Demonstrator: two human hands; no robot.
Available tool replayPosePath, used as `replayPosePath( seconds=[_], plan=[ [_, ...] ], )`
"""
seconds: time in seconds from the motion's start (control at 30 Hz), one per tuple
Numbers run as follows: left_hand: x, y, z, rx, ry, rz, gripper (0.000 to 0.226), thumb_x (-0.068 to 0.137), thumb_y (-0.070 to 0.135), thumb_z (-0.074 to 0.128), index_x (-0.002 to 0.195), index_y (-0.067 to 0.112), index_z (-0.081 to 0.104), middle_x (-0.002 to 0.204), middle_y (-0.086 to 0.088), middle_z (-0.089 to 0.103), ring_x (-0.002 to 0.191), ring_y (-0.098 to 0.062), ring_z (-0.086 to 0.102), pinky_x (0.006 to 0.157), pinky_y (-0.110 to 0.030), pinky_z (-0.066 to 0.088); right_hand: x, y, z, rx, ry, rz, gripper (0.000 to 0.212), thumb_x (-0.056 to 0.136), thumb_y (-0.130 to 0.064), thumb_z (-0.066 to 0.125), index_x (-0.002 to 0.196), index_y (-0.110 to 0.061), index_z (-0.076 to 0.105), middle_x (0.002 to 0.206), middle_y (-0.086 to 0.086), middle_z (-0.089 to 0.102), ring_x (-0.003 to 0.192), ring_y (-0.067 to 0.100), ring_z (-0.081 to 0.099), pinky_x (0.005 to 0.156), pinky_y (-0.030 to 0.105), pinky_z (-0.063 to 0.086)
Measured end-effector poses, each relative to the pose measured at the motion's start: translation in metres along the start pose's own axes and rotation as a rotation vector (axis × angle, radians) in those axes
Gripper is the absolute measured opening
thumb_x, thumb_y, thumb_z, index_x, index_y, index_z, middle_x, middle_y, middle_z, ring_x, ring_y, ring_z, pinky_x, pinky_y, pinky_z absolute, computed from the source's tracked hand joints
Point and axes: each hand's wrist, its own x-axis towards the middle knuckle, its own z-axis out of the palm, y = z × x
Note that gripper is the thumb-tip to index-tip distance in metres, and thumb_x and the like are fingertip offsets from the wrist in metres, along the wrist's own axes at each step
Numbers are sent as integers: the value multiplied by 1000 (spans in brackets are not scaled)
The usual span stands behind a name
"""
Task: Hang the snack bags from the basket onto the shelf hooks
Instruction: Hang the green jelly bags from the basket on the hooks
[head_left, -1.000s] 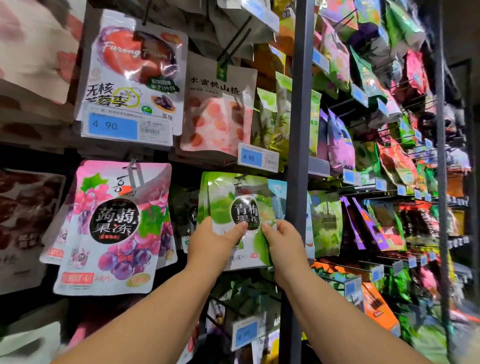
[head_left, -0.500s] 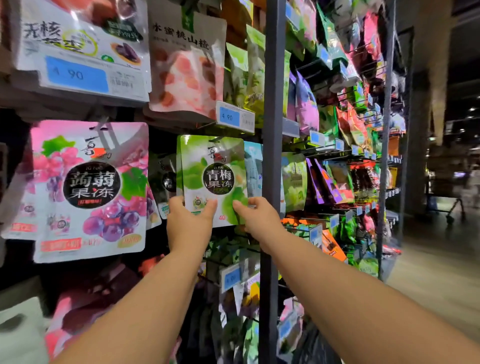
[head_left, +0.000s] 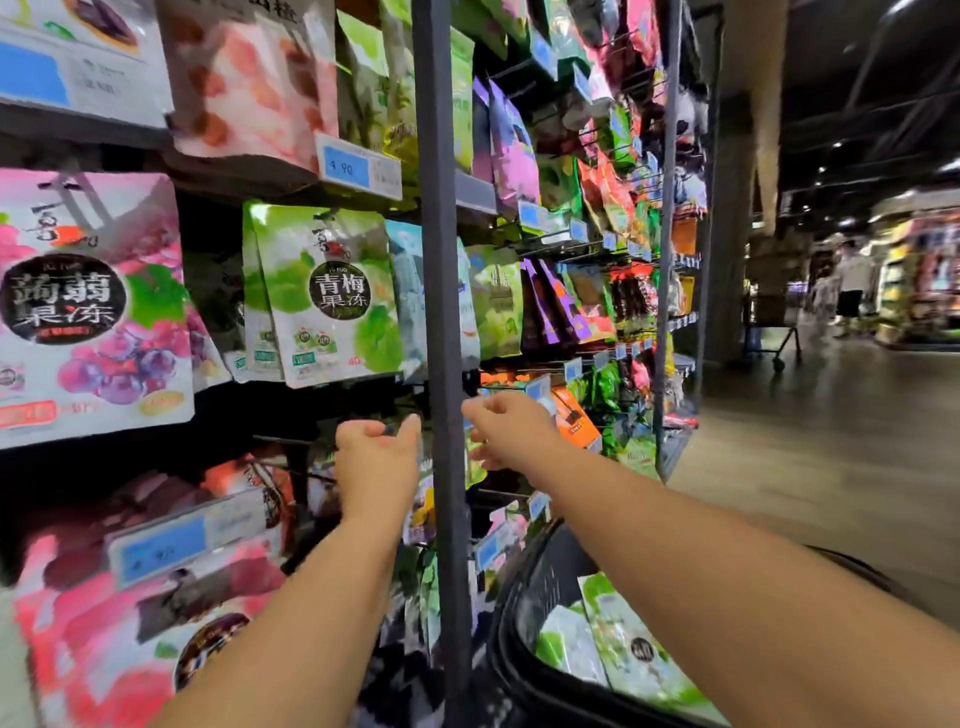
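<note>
Head view, one shop shelf bay with hooks.

1. Green snack bag (head_left: 332, 291): hangs from a hook at 10 o'clock of centre, front of a short row of like bags, upright, touched by neither hand.
2. Left hand (head_left: 376, 457): at 6 o'clock of the green snack bag and clear of its bottom edge. Fingers loosely curled, thumb apart, nothing held.
3. Right hand (head_left: 511, 431): at 3 o'clock of the left hand, across the grey upright post (head_left: 439, 260). Fingers loosely bent, nothing held.
4. Basket (head_left: 543, 574): black, at 5 o'clock of the frame, under the right forearm. Green bags (head_left: 631, 644) of the same look lie inside it; their number cannot be told.
5. Pink grape bag (head_left: 88, 312): large, hanging at 9 o'clock, well apart from both hands.
6. Peach-coloured bag (head_left: 249, 78): on the row above, at 11 o'clock, with a blue price tag (head_left: 358, 166) at its lower right corner.
7. Further mixed bags on hooks run away at 1 to 3 o'clock, blurred.
</note>
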Motion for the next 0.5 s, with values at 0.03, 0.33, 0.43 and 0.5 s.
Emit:
replayPosePath(
  seconds=[0.03,0.33,0.43,0.5],
  plan=[
    [-11,0,11,59,-61,16,32,91,33,67,104,12,46,75,9,47,79,-21,53,66,-29,37,-3,8,-8,-16,2,-6,27,98,-35,57,96,-8,60,88,10,64,63,19,65,70,39,62],
    [-86,-35,108,372,-464,-50,34,91,42,64,105,14,49,109,-7,64,96,-26,59,74,-34,42,-36,118,-98,-256,-99,102,29,99,-33,57,85,-8,62,82,14,69,68,22,66,72,40,57],
    [-111,-52,136,416,-548,-89,32,92,38,65,100,12,48,122,-10,61,103,-27,57,74,-31,38,-44,162,-131,-307,-132,167,28,98,-31,59,81,-9,60,80,13,68,68,21,66,73,42,58],
    [-123,-68,152,443,-600,-117,29,93,37,64,96,13,47,114,-12,62,91,-25,58,68,-30,37,-45,187,-149,-340,-163,208,25,97,-31,61,79,-13,61,76,5,67,66,15,64,74,40,58]
  ],
)
